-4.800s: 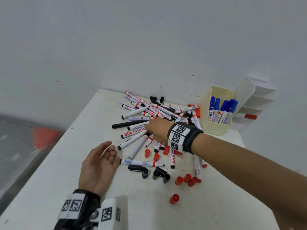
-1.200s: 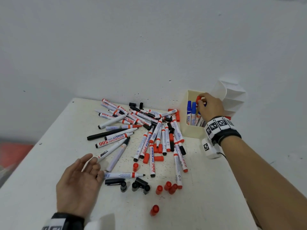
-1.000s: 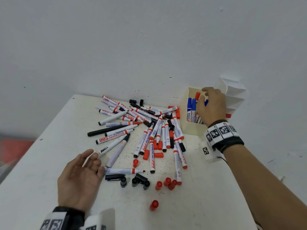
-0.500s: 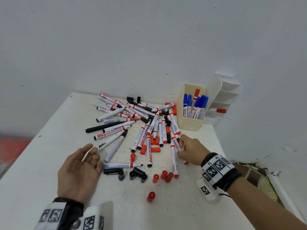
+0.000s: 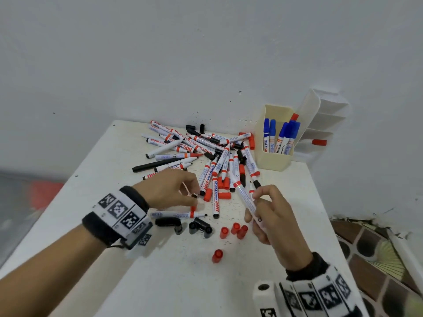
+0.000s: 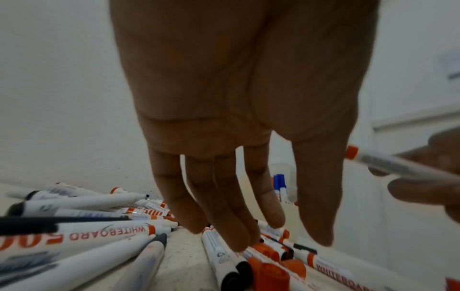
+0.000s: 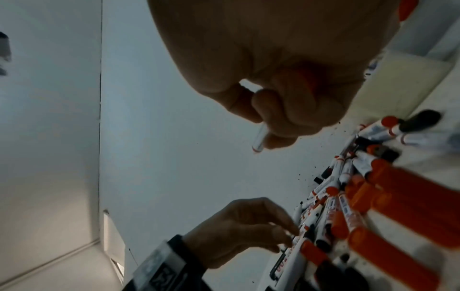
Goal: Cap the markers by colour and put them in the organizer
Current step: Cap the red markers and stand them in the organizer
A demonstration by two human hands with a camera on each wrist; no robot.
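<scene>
Right hand (image 5: 266, 216), back from the cream plastic organizer (image 5: 273, 161), now grips an uncapped white red-banded marker (image 5: 245, 197); capping follows. Left hand (image 5: 169, 188), fingers relaxed and empty, has moved over the loose red caps (image 5: 223, 195).

Smooth plastic markers (image 5: 208, 173) with printed white barrels, glossy red caps (image 5: 235, 229), matt black caps (image 5: 201, 226), cream plastic organizer (image 5: 273, 161), white ink-speckled matt table (image 5: 183, 282), painted wall (image 5: 160, 53)

A white table (image 5: 174, 282) stands against a white wall (image 5: 160, 53), brown patterned floor tiles (image 5: 370, 252) beside it
</scene>
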